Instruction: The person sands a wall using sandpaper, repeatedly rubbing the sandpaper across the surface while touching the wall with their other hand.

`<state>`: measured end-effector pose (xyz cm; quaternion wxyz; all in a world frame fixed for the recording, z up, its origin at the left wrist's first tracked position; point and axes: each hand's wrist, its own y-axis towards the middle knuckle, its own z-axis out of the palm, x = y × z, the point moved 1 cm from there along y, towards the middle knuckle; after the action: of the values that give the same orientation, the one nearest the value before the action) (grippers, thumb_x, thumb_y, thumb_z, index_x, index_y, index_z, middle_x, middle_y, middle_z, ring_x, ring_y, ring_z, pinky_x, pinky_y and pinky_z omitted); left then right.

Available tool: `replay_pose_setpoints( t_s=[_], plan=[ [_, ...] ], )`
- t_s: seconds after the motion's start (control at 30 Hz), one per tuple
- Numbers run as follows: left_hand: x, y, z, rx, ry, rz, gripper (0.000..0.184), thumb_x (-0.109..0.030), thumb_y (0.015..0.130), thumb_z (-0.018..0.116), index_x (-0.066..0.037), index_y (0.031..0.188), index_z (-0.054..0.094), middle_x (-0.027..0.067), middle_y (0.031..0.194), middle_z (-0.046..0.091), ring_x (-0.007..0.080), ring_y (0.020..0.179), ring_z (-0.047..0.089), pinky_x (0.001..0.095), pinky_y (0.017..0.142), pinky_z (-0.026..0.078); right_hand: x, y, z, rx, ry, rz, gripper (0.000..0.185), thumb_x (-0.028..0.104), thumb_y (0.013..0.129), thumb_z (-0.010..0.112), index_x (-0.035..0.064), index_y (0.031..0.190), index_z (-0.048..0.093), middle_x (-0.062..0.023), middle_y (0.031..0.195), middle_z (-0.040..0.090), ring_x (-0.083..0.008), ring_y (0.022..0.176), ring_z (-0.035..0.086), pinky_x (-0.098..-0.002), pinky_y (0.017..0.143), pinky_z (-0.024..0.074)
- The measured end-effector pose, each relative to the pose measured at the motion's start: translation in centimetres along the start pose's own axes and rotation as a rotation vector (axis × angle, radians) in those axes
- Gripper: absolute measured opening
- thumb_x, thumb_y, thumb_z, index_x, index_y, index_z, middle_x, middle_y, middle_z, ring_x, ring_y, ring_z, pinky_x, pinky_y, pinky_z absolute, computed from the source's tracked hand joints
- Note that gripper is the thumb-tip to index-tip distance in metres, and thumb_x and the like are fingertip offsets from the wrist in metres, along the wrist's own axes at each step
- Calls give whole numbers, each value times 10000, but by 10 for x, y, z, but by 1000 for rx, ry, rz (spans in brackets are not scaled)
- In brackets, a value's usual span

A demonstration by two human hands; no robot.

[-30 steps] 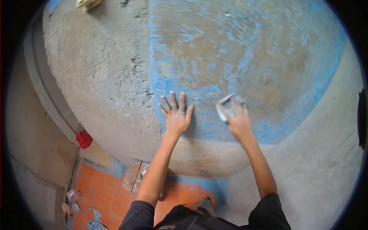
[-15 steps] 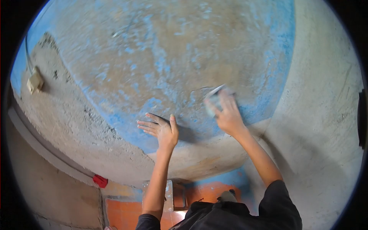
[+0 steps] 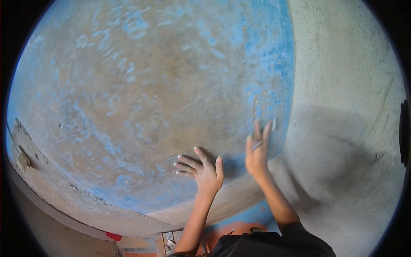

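Note:
In front of me is a wall with worn, patchy blue paint over grey-brown plaster. My left hand rests against its lower part, fingers spread, holding nothing. To the right, near the edge of the blue paint, my right hand presses a small piece of sandpaper to the surface. Only pale edges of that piece show past and between the fingers; the rest is hidden under the hand. Both hands look dusty.
Bare grey plaster wall adjoins on the right, with my shadow on it. A socket box with a cable is at the far left. Low down lie a red object and an orange-and-blue floor.
The view has turned up and to the right. My right hand has moved toward the right edge of the blue paint with the sandpaper. My left hand has also shifted right, still spread.

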<state>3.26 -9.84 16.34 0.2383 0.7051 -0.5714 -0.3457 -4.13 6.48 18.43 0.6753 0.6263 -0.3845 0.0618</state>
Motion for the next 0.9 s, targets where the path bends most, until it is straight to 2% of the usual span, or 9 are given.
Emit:
replay_pose_setpoints(
  t_s=[0.03,0.13,0.27,0.3,0.43,0.53,0.63,0.7,0.9],
  plan=[
    [-2,-3,9,-22,40,8,906,-543,1027,400,-34,1599,-85,443,1500,-308,676,1336,-320,806,983,-168,1,-14,-1,150,-90,-91,704,121,909,585,178,1574,365,-414,1561,179,-570,1460,190,-635,1170,205],
    [-7,-10,20,-60,64,10,853,-512,1045,368,-23,1603,-53,405,1541,-281,639,1370,-312,782,1008,-178,-9,-8,-22,444,-296,-343,638,166,971,542,121,1576,344,-430,1564,122,-587,1463,140,-644,1173,167],
    [-12,-20,31,-72,76,6,821,-475,1052,372,-38,1609,-42,389,1563,-254,622,1394,-291,770,1036,-156,-19,38,-19,93,-98,-104,699,193,944,589,198,1590,322,-421,1568,127,-616,1447,148,-677,1155,185],
    [-13,-23,33,-82,48,1,813,-466,1052,381,-41,1613,-27,382,1573,-240,613,1404,-282,768,1042,-149,-15,32,-13,103,-188,-132,775,214,904,638,204,1600,295,-425,1567,120,-622,1444,150,-688,1149,188],
    [-29,-24,15,-113,-138,-51,733,-371,1051,434,-52,1620,100,340,1620,-157,565,1467,-193,730,1101,-93,1,-26,-10,484,-205,-213,807,232,886,666,197,1601,293,-436,1564,96,-622,1447,128,-685,1158,166],
    [-30,-23,-3,-202,-268,-18,653,-285,1043,461,-58,1606,219,312,1645,-82,527,1503,-108,671,1155,-33,9,30,-17,337,-217,-206,790,223,893,662,171,1595,303,-437,1563,104,-624,1445,133,-678,1162,162],
    [-21,-19,-18,-230,-282,-82,627,-271,1020,514,-74,1580,312,356,1629,-29,552,1495,-65,671,1156,-4,20,77,-12,143,-150,-312,755,240,918,630,117,1588,305,-437,1563,110,-624,1445,129,-677,1159,152],
    [-14,-17,-25,-216,-214,-132,613,-229,1026,495,-68,1584,298,325,1644,-8,522,1510,-44,629,1179,9,25,79,0,102,-200,-377,735,256,932,610,96,1583,308,-438,1563,109,-629,1443,123,-688,1151,146],
    [13,-26,-40,-234,-137,-226,598,-225,1002,538,-98,1561,367,300,1648,85,503,1515,38,611,1189,49,19,-70,42,487,-173,-397,690,306,957,549,122,1583,323,-442,1552,142,-654,1428,135,-748,1106,135]
  ],
)
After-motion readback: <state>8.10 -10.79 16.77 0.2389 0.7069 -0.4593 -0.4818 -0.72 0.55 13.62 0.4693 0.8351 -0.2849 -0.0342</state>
